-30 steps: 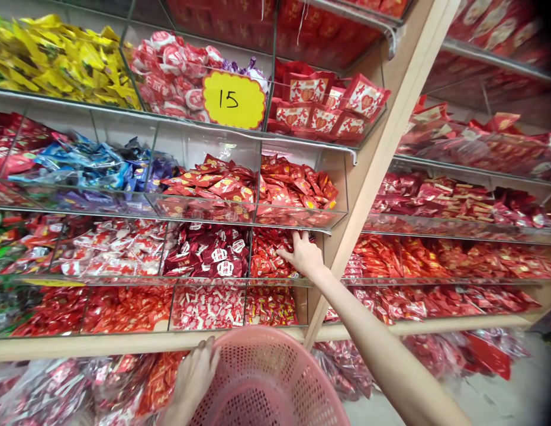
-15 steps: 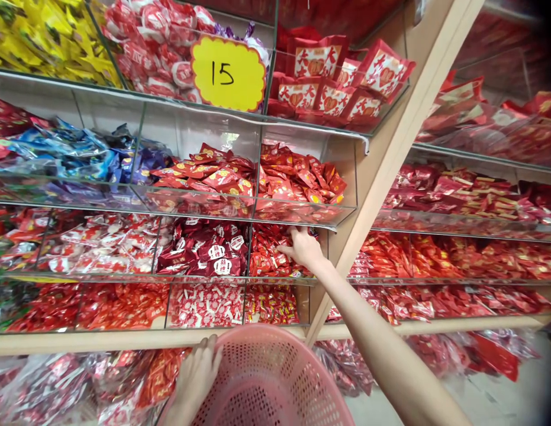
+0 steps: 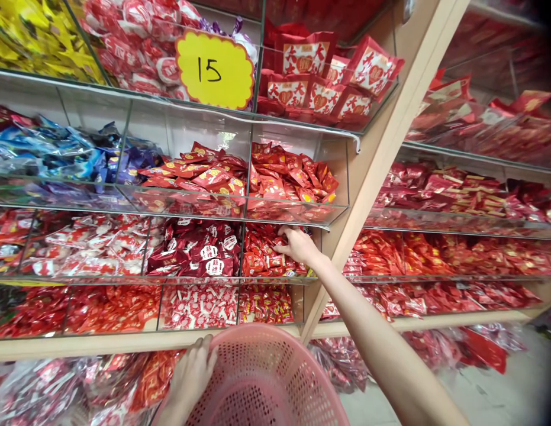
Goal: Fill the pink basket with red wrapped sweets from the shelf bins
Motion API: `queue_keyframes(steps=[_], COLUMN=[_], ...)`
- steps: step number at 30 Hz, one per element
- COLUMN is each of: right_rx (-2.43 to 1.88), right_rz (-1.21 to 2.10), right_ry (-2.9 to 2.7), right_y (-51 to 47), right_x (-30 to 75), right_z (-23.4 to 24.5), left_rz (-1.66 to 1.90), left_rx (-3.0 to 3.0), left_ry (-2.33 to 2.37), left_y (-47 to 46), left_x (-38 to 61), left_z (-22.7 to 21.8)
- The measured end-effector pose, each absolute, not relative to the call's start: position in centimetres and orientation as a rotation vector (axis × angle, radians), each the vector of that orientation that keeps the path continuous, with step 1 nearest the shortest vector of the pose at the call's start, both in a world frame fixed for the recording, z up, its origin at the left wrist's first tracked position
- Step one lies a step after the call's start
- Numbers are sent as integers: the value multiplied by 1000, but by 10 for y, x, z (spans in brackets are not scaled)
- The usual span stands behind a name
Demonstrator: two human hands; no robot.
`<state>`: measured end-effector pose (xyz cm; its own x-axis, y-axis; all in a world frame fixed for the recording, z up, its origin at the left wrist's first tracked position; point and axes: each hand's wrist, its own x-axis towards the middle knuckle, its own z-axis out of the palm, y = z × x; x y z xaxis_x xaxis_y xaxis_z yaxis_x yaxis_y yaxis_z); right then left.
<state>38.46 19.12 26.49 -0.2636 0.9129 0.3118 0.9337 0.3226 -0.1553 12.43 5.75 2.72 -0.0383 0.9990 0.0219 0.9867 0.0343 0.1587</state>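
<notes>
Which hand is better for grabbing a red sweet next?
Probably the right hand: it's right at the small, shiny red-wrapped sweets, while the left hand holds the round, perforated pink plastic basket.

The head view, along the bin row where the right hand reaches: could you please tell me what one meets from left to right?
Mostly red packets, red-and-white packets, maroon packets, small red candies where the right hand reaches in, wooden post, orange-red packets.
</notes>
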Motion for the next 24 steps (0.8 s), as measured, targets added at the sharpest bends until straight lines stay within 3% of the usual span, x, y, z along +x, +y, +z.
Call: queue_keyframes(steps=[9, 24], right_rx=[-1773, -1585], right_rz=[-265, -208], right_ry=[-2319, -2199], right_y=[185, 187], right_x=[374, 387], right_z=[271, 260], left_rz=[183, 264], left_rx=[2144, 2146], left_ry=[2193, 2183], left_y=[62, 62], left_x=[126, 129], left_z=[24, 24])
